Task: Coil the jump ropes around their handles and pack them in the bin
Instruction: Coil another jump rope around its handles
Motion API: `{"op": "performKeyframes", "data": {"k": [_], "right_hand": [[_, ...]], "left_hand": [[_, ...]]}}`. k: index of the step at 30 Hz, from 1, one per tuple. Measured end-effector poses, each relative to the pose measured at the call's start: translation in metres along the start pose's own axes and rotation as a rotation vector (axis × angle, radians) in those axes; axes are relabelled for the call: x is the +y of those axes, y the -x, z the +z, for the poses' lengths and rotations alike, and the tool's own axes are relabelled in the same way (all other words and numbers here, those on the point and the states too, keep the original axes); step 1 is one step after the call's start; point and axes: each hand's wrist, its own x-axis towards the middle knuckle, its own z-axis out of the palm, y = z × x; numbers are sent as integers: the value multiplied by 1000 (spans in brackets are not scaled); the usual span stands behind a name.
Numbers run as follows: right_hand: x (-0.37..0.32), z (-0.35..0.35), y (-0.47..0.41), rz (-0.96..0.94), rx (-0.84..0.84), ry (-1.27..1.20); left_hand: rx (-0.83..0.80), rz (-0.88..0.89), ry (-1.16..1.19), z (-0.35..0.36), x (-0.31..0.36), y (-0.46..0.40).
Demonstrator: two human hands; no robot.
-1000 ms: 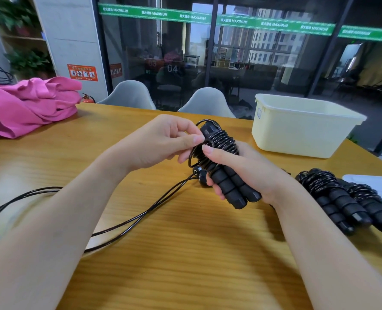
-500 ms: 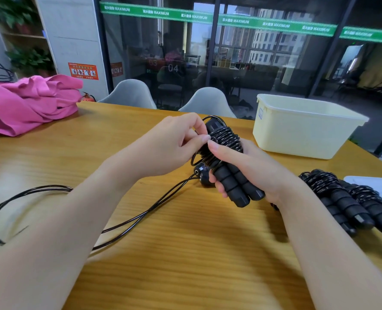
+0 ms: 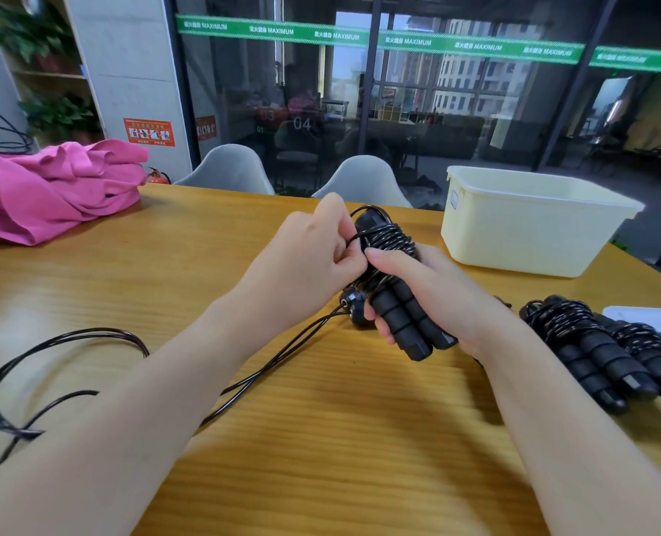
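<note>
The right hand (image 3: 433,292) grips the two black handles (image 3: 410,323) above the table (image 3: 321,439). The left hand (image 3: 313,253) pinches the thin rope (image 3: 282,353). The rope looks light, bendy and springy, so holding it tight near the coil should work best.

table (image 3: 321,439) | bin (image 3: 530,234) | coiled ropes (image 3: 592,350) | pink cloth (image 3: 50,191) | loose rope (image 3: 61,338)

The green band (image 3: 379,40) on the glass wall (image 3: 456,110) reads "MAXIMUM" repeatedly — below it, "03" and "04".

Pink cloth (image 3: 46,191); two grey chairs (image 3: 228,166)
</note>
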Motion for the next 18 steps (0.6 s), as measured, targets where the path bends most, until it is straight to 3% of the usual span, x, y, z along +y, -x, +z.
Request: {"op": "performKeyframes", "data": {"k": [4,12,18], "right_hand": [[0,-1,1,13,14,22],[2,-1,-1,4,42,56],[1,-4,0,-14,53,54]], "left_hand": [[-21,-123,95,4,2,-2],[-151,-204,131,-3,3,-5],[-240,-241,388,-12,4,-7]]}}
